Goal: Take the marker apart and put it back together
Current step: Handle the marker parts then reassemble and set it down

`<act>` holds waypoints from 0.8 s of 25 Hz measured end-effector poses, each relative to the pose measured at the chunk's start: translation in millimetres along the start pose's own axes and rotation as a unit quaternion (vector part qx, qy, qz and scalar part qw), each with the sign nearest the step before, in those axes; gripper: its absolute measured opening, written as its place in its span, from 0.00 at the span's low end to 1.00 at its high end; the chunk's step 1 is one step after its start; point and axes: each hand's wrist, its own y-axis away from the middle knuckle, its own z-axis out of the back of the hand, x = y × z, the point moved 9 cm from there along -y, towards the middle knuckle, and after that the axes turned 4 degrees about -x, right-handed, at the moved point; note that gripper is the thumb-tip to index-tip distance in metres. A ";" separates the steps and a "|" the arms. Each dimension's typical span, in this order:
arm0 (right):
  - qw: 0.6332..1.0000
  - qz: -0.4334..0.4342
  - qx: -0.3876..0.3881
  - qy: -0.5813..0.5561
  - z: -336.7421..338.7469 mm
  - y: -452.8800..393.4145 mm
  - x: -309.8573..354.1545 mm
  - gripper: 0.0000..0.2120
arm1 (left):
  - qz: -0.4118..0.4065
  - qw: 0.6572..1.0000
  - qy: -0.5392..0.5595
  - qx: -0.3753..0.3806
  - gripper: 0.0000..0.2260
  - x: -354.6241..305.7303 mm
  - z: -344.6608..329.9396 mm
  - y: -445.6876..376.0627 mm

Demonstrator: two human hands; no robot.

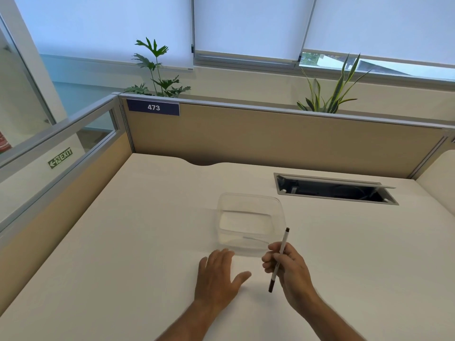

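Note:
A slim white marker (283, 244) with dark ends is held in my right hand (289, 269), gripped around its middle. It tilts steeply, one dark end up over the container's near right corner, the other dark end down above the desk. My left hand (218, 276) lies flat on the white desk just left of it, fingers spread, holding nothing. Both hands sit in front of a clear plastic container (251, 222).
The clear container looks empty and stands mid-desk. A grey cable hatch (334, 189) with its lid raised is set into the desk at the back right. Beige partition panels (270, 139) close the desk at the back and left; plants stand behind.

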 end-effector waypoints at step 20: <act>0.998 -0.036 -0.038 -0.041 -7.2 2.2 23.1 0.32 | -0.006 0.992 -0.109 0.070 0.45 24.9 -40.0 23.7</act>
